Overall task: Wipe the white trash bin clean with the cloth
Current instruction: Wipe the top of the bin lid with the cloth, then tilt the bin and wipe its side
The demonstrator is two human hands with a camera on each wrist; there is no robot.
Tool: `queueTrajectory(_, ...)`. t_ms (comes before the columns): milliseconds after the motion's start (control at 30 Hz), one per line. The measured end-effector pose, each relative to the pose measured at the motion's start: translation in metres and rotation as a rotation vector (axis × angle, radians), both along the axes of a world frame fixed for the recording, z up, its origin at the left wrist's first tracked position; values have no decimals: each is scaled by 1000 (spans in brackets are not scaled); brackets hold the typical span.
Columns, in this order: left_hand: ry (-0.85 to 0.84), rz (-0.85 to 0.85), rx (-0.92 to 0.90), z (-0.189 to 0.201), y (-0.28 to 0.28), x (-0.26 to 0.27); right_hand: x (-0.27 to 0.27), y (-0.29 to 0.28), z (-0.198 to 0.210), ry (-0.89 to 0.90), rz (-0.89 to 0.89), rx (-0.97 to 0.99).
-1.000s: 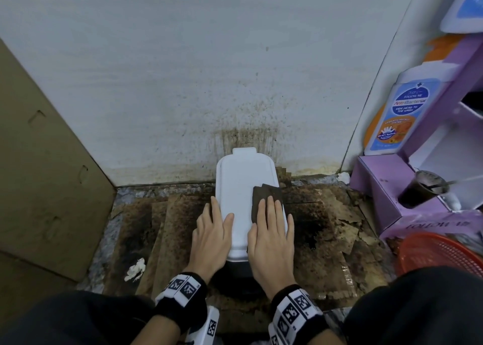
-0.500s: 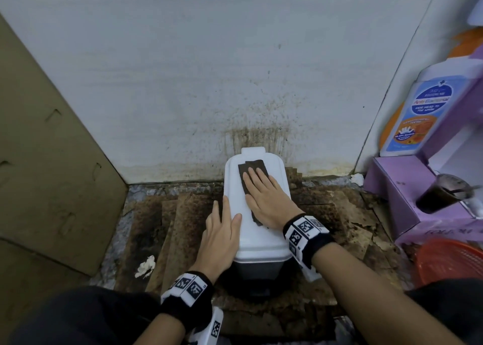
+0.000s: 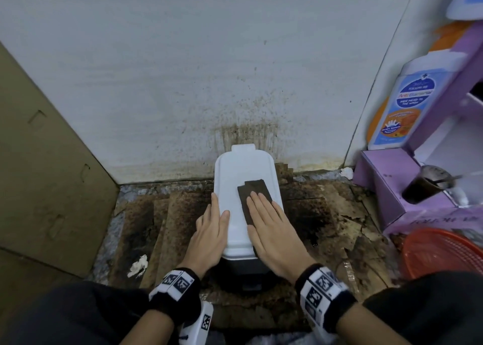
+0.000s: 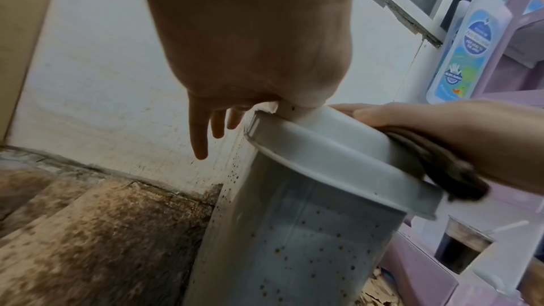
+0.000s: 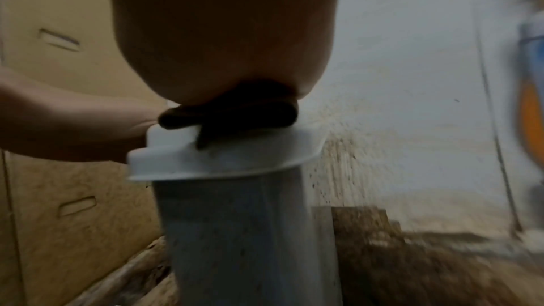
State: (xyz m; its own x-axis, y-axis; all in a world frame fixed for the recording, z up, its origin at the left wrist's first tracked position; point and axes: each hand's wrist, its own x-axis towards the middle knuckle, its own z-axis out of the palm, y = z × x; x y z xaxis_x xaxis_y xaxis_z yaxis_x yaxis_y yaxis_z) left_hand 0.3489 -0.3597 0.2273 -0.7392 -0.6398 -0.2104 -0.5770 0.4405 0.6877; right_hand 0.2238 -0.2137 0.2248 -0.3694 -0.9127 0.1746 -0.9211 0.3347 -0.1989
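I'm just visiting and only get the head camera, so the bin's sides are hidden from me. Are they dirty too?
Observer: Yes. The left wrist view shows the trash bin wall dotted with brown specks below the lid.
Operator: Is the cloth lying flat?
Observer: No. The right wrist view shows it folded in thick layers under the right hand.
Operator: And the left hand?
Observer: Its fingers hang past the lid's edge, holding nothing.
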Motion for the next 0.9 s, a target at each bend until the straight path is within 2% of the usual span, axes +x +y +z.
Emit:
queueTrajectory(200,28,16,27,3,4,2,34,17,-15,29,-212,-77)
queueTrajectory(500,38,20,42,8,4,2,42,3,-15,-115,-362,-182)
queueTrajectory(733,41,26,58,8,4,2,10,-13,-3,-481,-448,-217)
queueTrajectory(900,64,29,108,5,2,3,-17,-11,20,-1145,-581,-347)
